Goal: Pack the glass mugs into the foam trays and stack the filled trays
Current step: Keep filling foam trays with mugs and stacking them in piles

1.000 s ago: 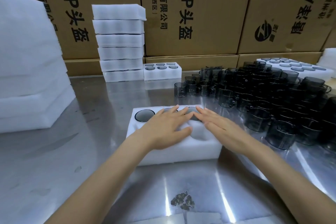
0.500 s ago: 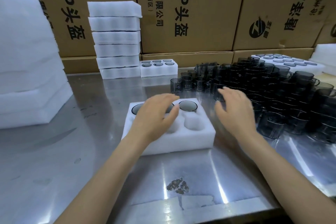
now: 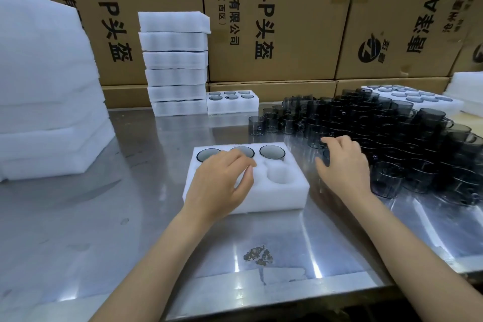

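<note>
Our left hand rests loosely curled on the foam tray; our right hand, at three o'clock, closes over a smoked glass mug without a clear grip. We should lift it straight up.

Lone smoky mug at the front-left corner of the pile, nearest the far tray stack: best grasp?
Judgement: come from above and pinch the rim of the lone mug, one finger inside and the thumb outside on its open left or near wall. It stands upright, mouth up, with bare steel table on those sides. Its handle seems to face right towards neighbouring mugs, so a side grab there looks crowded.
</note>
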`<state>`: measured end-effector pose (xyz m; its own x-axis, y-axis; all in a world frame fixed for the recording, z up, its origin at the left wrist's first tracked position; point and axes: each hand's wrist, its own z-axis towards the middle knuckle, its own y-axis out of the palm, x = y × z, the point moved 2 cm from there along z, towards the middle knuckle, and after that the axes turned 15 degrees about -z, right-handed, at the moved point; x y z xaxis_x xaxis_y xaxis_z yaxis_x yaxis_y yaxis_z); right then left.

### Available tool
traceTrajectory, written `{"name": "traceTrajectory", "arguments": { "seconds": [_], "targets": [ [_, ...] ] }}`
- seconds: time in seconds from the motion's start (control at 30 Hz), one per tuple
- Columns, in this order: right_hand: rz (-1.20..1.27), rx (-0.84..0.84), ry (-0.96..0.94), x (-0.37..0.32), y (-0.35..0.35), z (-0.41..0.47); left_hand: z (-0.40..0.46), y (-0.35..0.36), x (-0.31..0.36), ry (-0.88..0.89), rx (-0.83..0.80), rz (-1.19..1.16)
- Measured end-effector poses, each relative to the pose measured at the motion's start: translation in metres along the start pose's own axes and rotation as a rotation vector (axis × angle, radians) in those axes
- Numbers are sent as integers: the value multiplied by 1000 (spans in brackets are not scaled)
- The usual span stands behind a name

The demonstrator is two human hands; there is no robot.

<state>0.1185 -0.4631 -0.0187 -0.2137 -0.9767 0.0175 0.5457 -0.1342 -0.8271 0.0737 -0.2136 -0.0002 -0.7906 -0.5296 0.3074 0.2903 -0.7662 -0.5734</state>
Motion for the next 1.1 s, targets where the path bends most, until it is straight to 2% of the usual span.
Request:
{"name": "traceTrajectory", "arguments": {
  "seconds": [0.07, 0.13, 0.2, 0.27, 0.33, 0.43, 0.47, 0.53, 0.63, 0.83, 1.1],
  "targets": [
    [6, -2, 81, 1, 1, -3, -4, -1, -1, -21, -25, 7],
    [-18, -126, 139, 4, 6, -7, -8, 0, -1, -32, -46, 35],
    [8, -231, 154, 7, 10, -8, -10, 0, 0, -37, -53, 49],
    [104, -247, 140, 8, 9, -7, -10, 0, 0, -42, -43, 53],
    [309, -201, 103, 5, 4, -7, -10, 0, 0, -47, -35, 57],
    [716, 23, 33, -5, -21, -10, -11, 0, -1, -45, -38, 60],
    [806, 86, -28, -9, -32, -12, -11, 0, -1, -43, -39, 60],
    [886, 104, -192, -16, -50, -16, -10, 0, -1, -35, -33, 58],
    [853, -14, -370, -29, -62, -23, -10, 1, -1, -33, -24, 60],
    [606, -253, -510, -40, -50, -29, -10, 0, 0, -42, -38, 60],
    [801, -374, -526, -42, -52, -30, -10, 1, -1, -63, -40, 62]
  ]
}}
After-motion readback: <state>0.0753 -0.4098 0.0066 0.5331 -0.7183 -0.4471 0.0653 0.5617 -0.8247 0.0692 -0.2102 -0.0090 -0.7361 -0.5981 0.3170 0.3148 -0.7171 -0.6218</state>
